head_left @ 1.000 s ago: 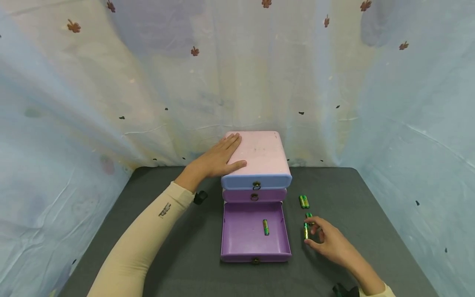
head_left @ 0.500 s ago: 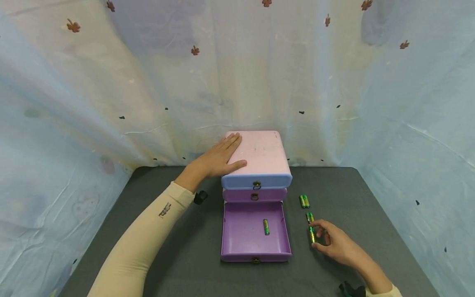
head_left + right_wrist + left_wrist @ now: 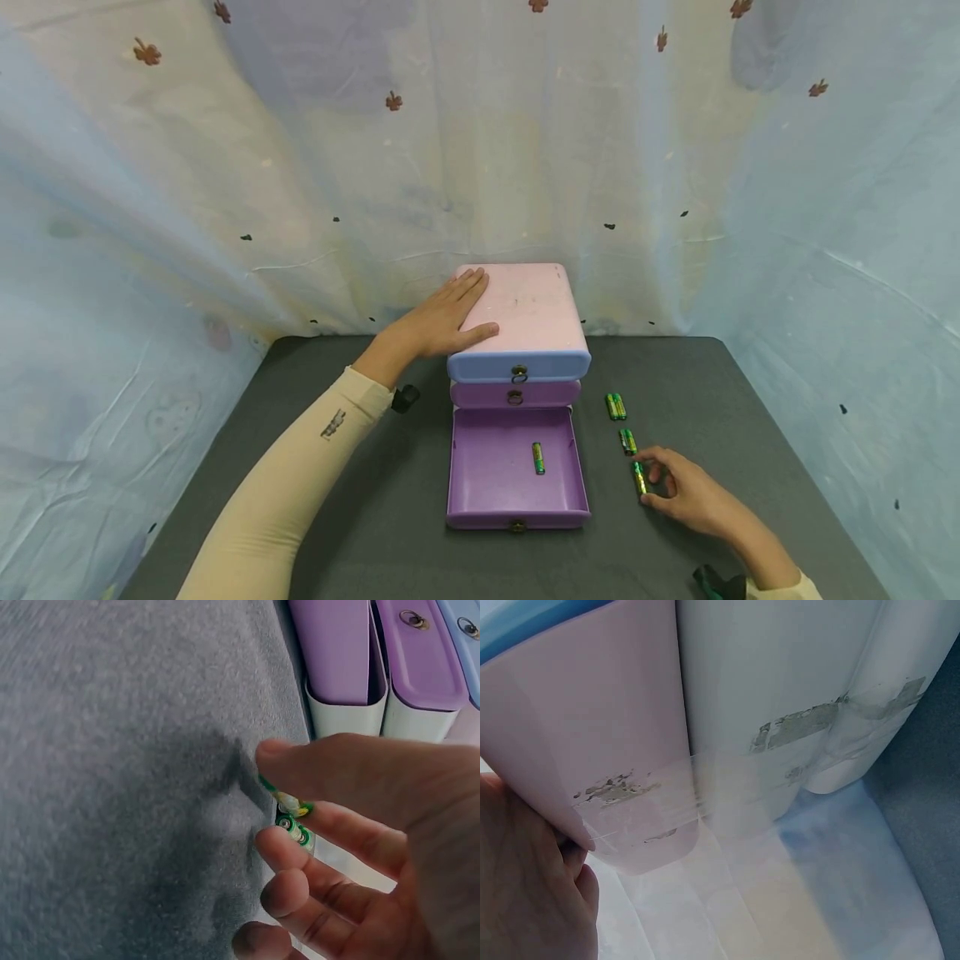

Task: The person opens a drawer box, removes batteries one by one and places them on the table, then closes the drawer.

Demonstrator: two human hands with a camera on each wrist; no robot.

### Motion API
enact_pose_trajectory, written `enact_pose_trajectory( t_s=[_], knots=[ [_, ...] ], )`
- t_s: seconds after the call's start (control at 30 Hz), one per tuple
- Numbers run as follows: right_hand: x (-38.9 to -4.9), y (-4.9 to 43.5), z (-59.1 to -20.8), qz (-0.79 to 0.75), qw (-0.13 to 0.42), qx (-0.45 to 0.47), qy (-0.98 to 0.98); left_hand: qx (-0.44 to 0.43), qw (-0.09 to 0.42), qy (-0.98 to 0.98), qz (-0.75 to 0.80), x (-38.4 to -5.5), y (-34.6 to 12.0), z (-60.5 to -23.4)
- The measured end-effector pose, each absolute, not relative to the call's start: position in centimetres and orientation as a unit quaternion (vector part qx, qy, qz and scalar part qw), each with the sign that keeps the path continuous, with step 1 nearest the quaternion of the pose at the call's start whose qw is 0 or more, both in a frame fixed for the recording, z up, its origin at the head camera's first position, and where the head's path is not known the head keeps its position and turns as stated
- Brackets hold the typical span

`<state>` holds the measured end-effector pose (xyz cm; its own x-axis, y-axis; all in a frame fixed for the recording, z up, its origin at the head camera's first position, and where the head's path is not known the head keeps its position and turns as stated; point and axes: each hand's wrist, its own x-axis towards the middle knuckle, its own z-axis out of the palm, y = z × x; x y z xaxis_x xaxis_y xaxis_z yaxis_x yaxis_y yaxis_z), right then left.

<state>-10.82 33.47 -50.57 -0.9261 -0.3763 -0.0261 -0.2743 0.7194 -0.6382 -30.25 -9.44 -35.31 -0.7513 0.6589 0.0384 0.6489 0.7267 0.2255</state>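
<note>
My left hand (image 3: 438, 321) lies flat with fingers spread on the pink top of a small drawer cabinet (image 3: 525, 304). In the left wrist view, part of that hand (image 3: 536, 874) shows against the pink cabinet side (image 3: 592, 735). My right hand (image 3: 686, 492) pinches a green-and-gold battery (image 3: 640, 478) by its ends, thumb at the near end, low over the table right of the pulled-out purple drawer (image 3: 487, 475). One more battery (image 3: 538, 458) lies inside that drawer. Just beyond the pinched battery lies a battery pair (image 3: 627, 442), with another pair (image 3: 616, 407) farther back.
The cabinet's blue drawer front (image 3: 487, 367) and upper purple drawer front (image 3: 480, 395) are pushed in, each with a ring pull. Everything stands on a dark grey table (image 3: 337, 533). A patterned curtain (image 3: 480, 167) hangs behind and at both sides.
My right hand has shifted right and slightly toward me with the pinched battery, away from the drawer, uncovering the nearer battery pair. The left hand has stayed on the cabinet top.
</note>
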Motion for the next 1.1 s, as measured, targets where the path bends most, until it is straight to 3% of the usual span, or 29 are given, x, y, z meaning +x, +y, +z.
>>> enact_pose_trajectory(
  t_s=[0.6,1.1],
  knots=[
    [-10.84,34.23,-51.00,-0.315,0.065,-0.195,0.926,0.353,0.021,0.928,0.116,-30.12,-9.50,-35.18],
    [-10.90,34.26,-50.62,-0.321,0.090,-0.174,0.927,0.353,0.019,0.929,0.113,-30.28,-9.45,-35.38]
  ],
)
